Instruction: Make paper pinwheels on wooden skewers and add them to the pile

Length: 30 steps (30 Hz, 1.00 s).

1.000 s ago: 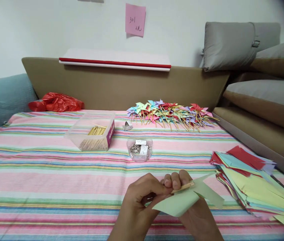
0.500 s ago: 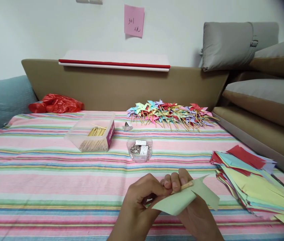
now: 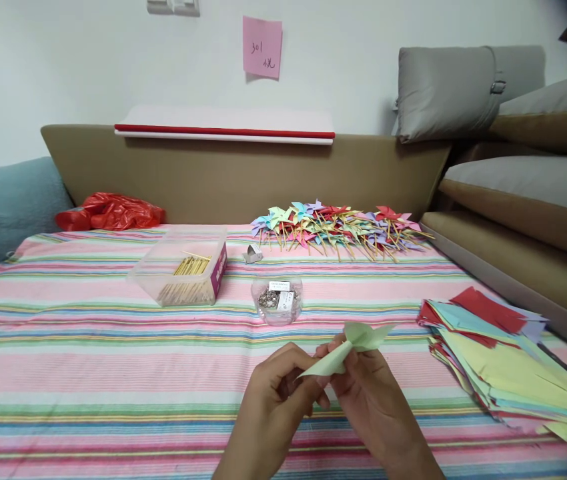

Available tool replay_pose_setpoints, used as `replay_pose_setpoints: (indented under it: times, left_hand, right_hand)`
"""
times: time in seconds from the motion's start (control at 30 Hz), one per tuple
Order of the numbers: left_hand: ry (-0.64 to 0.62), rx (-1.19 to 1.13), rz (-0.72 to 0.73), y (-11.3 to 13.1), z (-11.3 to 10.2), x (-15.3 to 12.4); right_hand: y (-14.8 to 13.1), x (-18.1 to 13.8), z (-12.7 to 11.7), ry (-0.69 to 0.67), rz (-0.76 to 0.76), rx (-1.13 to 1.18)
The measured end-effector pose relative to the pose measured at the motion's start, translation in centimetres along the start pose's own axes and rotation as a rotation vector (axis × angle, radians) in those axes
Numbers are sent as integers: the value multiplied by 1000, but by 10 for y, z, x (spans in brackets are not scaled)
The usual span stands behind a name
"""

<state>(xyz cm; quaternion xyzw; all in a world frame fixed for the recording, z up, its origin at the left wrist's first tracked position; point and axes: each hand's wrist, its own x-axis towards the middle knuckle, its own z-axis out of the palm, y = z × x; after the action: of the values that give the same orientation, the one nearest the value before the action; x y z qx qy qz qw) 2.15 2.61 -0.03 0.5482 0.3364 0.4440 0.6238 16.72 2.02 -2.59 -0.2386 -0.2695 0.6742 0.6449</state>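
Observation:
A light green paper pinwheel [image 3: 334,361] is held up between both hands over the striped cloth, its blades partly folded toward the middle. My left hand [image 3: 276,400] is closed, with thumb and forefinger at the pinwheel's lower left edge. On the other side my right hand [image 3: 371,393] pinches the paper near its centre, thumb on the near face. The wooden stick is hidden behind the paper and fingers. Just beyond the hands stands a clear round tub [image 3: 277,303] of small metal pins with white labels.
A clear plastic box [image 3: 151,283] of wooden sticks stands left of the tub, near a small grey-white carton [image 3: 253,253]. Finished pinwheels [image 3: 338,230] lie heaped at the back. Cut coloured paper [image 3: 513,373] is stacked at right, beside piled cushions [image 3: 518,220]. A red plastic bag [image 3: 113,212] lies back left.
The pinwheel has been turned, so its blades now point up and the stick no longer shows. My right hand's thumb has come round to the near side. The camera view has shifted slightly.

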Motion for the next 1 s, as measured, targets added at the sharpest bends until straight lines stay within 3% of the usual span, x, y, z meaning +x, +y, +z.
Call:
replay_pose_setpoints:
  times: [0.3, 0.6, 0.73, 0.8, 0.87, 1.0]
  left_hand:
    - [21, 37, -68, -5, -4, 3]
    - [81, 89, -198, -11, -8, 6]
    - [198, 18, -208, -11, -12, 7]
    - [261, -45, -198, -12, -15, 7]
    - [317, -132, -194, -14, -16, 8]
    - [414, -298, -175, -18, -16, 10]
  right_hand:
    - [0, 4, 6, -61, 32, -38]
    - [1, 13, -9, 242, -72, -8]
    - [-3, 15, -13, 291, -49, -75]
    - [-4, 15, -14, 330, -22, -214]
    - [-3, 14, -14, 305, 10, -430]
    - [5, 10, -6, 26, 71, -732]
